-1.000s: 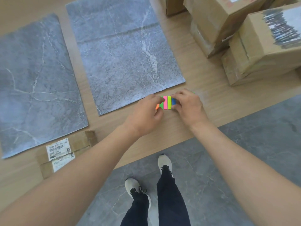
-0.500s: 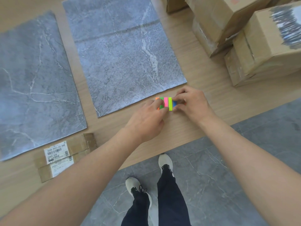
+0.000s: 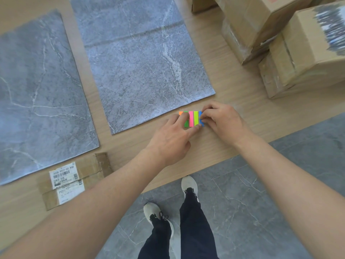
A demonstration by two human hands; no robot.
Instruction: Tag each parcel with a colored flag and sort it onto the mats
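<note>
Five flags (image 3: 193, 119) span left grip (image 3: 168, 144) to right grip (image 3: 224, 124).

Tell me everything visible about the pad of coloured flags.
The flag pad is a small flat set of bright strips side by side: orange, green, pink, yellow-green, blue. It lies on the wooden table beside the right mat's near corner. The left hand holds its orange-green end; the right hand pinches the blue edge.
</note>
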